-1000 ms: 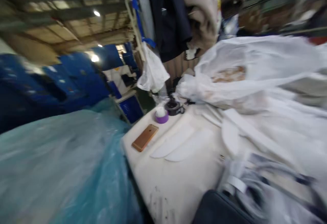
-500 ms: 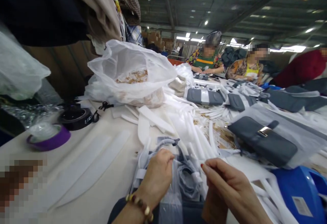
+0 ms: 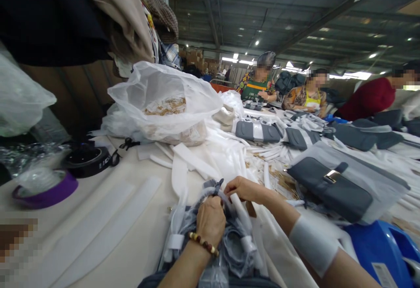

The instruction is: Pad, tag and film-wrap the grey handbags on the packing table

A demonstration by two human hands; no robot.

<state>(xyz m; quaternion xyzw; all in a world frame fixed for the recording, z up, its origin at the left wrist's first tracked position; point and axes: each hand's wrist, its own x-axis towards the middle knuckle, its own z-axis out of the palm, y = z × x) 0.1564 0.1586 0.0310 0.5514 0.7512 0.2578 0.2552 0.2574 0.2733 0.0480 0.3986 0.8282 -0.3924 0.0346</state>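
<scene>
In front of me lies a dark grey bag (image 3: 157, 280) with straps and fittings wrapped in clear plastic and white foam. My left hand (image 3: 211, 220) is closed at the bag's plastic-wrapped handle (image 3: 215, 185), its fingertips turned away from me. Just right of it, my right hand (image 3: 241, 189) pinches with thumb and fingers close to the handle. A brown card (image 3: 251, 209) shows below the right palm, apparently hanging from the fingers; most of it is hidden. A wrapped strap coil (image 3: 234, 246) lies by my left wrist.
A white plastic bag (image 3: 164, 117) with brown pieces inside stands behind. Purple tape (image 3: 47, 190) and white foam strips (image 3: 108, 222) lie left. To the right are a bagged grey handbag (image 3: 328, 187) and a blue container (image 3: 383, 248). Several co-workers (image 3: 257, 82) are across the table.
My right hand has moved forward and left, from beside the bag to the handle, and the brown card came along. My left hand has shifted slightly. The view has turned a little right.
</scene>
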